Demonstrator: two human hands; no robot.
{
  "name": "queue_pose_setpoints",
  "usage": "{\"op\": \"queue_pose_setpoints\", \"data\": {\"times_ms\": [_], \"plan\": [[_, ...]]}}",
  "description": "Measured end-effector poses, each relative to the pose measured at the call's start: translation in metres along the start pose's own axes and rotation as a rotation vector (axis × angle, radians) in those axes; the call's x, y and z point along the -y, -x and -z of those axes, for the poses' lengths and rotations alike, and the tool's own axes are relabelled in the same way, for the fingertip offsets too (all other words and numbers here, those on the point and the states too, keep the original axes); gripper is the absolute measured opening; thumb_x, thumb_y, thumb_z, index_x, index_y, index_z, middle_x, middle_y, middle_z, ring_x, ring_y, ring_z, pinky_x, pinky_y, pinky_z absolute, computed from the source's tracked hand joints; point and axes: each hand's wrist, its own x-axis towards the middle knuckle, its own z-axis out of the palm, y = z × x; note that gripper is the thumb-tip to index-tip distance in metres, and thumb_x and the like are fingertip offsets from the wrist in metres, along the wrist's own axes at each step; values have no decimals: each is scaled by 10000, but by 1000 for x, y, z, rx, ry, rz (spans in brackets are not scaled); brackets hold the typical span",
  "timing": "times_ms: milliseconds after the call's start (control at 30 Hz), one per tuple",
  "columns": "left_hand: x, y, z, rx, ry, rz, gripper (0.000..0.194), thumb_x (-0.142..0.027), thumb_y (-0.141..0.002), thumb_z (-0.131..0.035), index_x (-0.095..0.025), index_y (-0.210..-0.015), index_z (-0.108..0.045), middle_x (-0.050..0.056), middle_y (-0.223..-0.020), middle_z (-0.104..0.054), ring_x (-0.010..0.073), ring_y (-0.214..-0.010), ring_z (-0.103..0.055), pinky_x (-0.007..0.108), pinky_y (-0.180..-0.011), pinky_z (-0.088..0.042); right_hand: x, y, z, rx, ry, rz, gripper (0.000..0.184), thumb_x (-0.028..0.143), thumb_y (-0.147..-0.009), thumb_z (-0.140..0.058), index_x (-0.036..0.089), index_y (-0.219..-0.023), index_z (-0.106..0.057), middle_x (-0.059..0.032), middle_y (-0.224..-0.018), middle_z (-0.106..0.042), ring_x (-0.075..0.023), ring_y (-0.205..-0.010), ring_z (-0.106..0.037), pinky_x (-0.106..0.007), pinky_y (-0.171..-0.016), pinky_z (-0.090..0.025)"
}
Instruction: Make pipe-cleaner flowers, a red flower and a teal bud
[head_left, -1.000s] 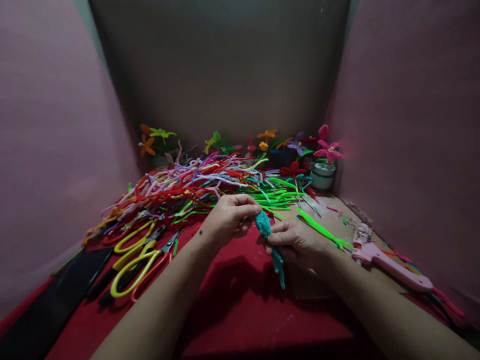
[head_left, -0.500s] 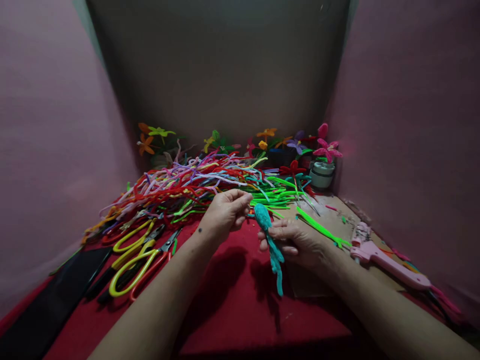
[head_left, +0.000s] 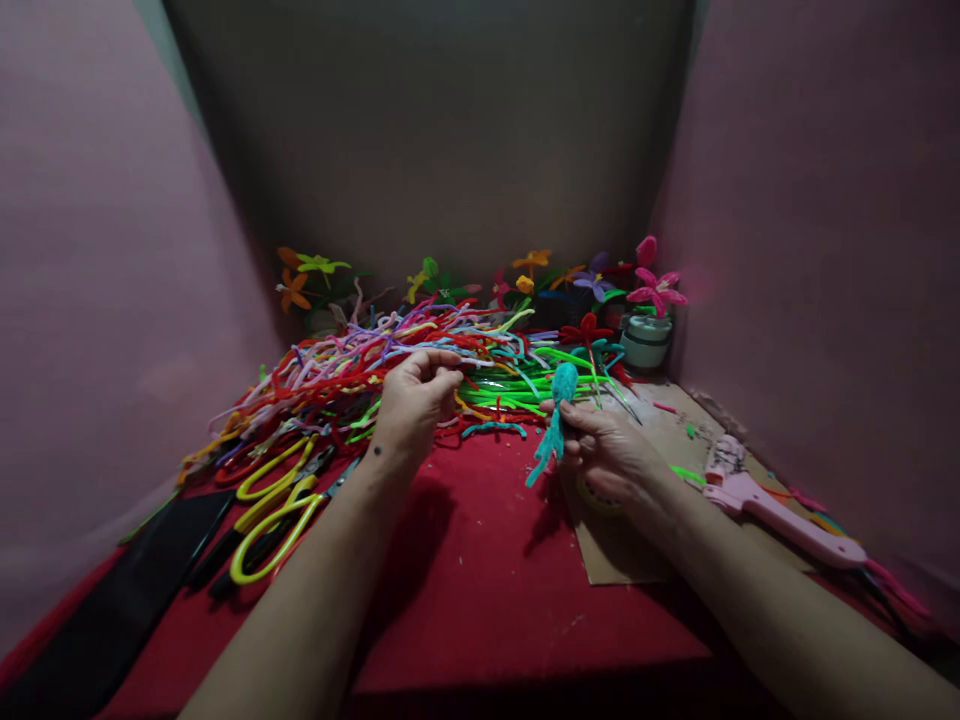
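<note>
Between the thumb and fingers of my right hand is a turquoise pipe-cleaner bud, its rounded head up and its loose ends hanging down to the left. My left hand is closed in a pinch at the front of a heap of coloured pipe cleaners; whether anything thin sits in its fingertips is hidden. Bright green pipe cleaners lie between the two hands, and a short turquoise piece rests on the red cloth in front of them.
Yellow-handled scissors and a black flat object lie at the left. At the right, a pink glue gun rests by a cardboard sheet. Finished pipe-cleaner flowers line the back, one in a pale pot.
My left hand has moved left and away from me, towards the heap. My right hand has gone up and right with the turquoise bud, whose loose ends now swing left.
</note>
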Motion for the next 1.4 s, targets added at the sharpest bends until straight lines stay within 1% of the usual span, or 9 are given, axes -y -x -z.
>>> {"op": "queue_pose_setpoints", "data": {"times_ms": [333, 433, 567, 700, 933, 1033, 1167, 1267, 1400], "plan": [[-21, -6, 42, -121, -94, 49, 187, -259, -599, -667, -156, -731, -585, -65, -511, -475, 46, -387, -383, 171, -392, -290, 3, -1, 0, -53, -49, -28, 121, 210, -714, -657, 96, -745, -682, 40, -432, -494, -24, -330, -342, -154, -318, -248], [-15, -1, 58, 7, -515, 91, 179, -338, -657, -611, -165, -701, -599, -56, -463, -465, 70, -381, -371, 196, -404, -264, 5, 3, -5, -72, -90, -51, 89, 159, -718, -638, 80, -700, -675, 44, -420, -485, -6, -314, -305, -137, -314, -247], [5, 4, 76, 263, -1308, 81, 153, -308, -690, -550, -189, -653, -638, 24, -623, -619, 158, -602, -550, 249, -563, -355, 5, 5, -8, -74, -115, -52, 57, 135, -686, -664, 83, -662, -667, 31, -448, -517, -3, -321, -325, -132, -313, -244], [28, 6, 85, 361, -1570, 189, 130, -270, -698, -520, -193, -690, -625, 68, -754, -652, 191, -694, -581, 263, -569, -339, 4, 4, -9, -98, -78, -46, 84, 148, -705, -650, 79, -662, -672, 15, -459, -536, -21, -336, -358, -149, -316, -248], [31, 9, 85, 353, -1550, 160, 180, -149, -676, -488, -176, -812, -602, 65, -803, -642, 178, -710, -564, 256, -593, -365, 3, 4, -7, -51, -85, -56, 71, 159, -691, -664, 90, -677, -673, 29, -436, -510, -20, -327, -319, -156, -322, -246], [15, 16, 76, 363, -1297, 80, 187, -198, -717, -508, -169, -874, -605, 43, -828, -642, 160, -738, -567, 243, -638, -401, 2, 0, -4, -51, -114, -60, 76, 164, -709, -652, 94, -697, -679, 19, -444, -525, -27, -334, -328, -164, -325, -250], [-12, 30, 51, 445, -791, 36, 198, -319, -782, -523, -171, -800, -654, 28, -767, -653, 152, -714, -576, 242, -663, -428, 2, -3, -3, -46, -180, -98, 76, 165, -729, -641, 105, -701, -677, 28, -429, -507, -27, -332, -315, -164, -325, -249], [-25, 41, 24, 549, -689, -53, 198, -315, -794, -544, -188, -820, -693, 35, -821, -671, 148, -757, -587, 225, -690, -436, 2, -4, -4, -41, -231, -100, 74, 140, -706, -654, 127, -633, -652, 28, -453, -530, -28, -340, -329, -164, -332, -268], [-25, 51, -8, 605, -682, -78, 199, -282, -812, -524, -191, -894, -681, 3, -654, -613, 94, -501, -487, 196, -488, -387, 0, -6, -3, -68, -265, -50, 90, 113, -683, -664, 135, -599, -639, 29, -456, -543, -36, -360, -361, -164, -347, -286]]}}
